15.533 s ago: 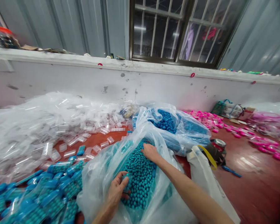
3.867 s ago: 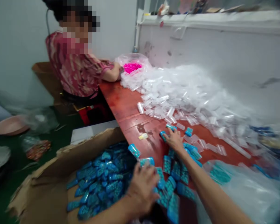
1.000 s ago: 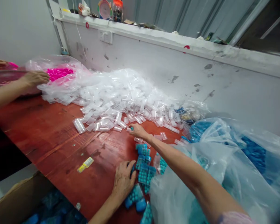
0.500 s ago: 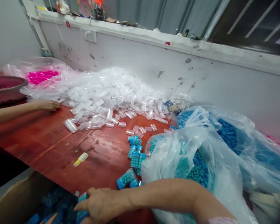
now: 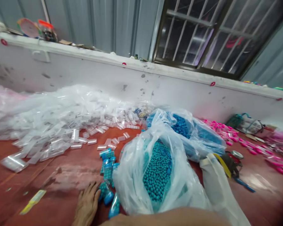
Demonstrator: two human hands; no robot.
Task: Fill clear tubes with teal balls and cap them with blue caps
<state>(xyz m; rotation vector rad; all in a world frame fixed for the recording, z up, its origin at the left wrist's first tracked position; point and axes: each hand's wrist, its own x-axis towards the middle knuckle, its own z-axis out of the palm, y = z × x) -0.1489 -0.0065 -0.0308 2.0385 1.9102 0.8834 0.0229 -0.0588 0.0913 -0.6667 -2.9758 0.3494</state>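
Note:
My left hand (image 5: 86, 202) is palm down on the red table, fingers apart, its inner side close to a cluster of small clear containers (image 5: 108, 171) with blue ends and turquoise beads inside. Whether it touches them is unclear. My right forearm (image 5: 169, 216) crosses the bottom edge; the right hand is out of the picture. Right of the containers stands an open plastic bag (image 5: 129, 175) full of turquoise beads (image 5: 157, 171). Loose clear plastic pieces (image 5: 58, 138) are heaped at the left and middle.
Behind the bead bag lies another bag with blue pieces (image 5: 180, 125). Pink pieces (image 5: 223, 130) spread over the right side, near a white cloth (image 5: 217, 179) and a yellow-and-blue tool (image 5: 226, 166). A yellow-and-clear item (image 5: 33, 201) lies at the lower left.
The view has swung right. My left hand has come up from the cardboard box onto the table. My right hand, which held a blue-ended container over the box, has left the picture.

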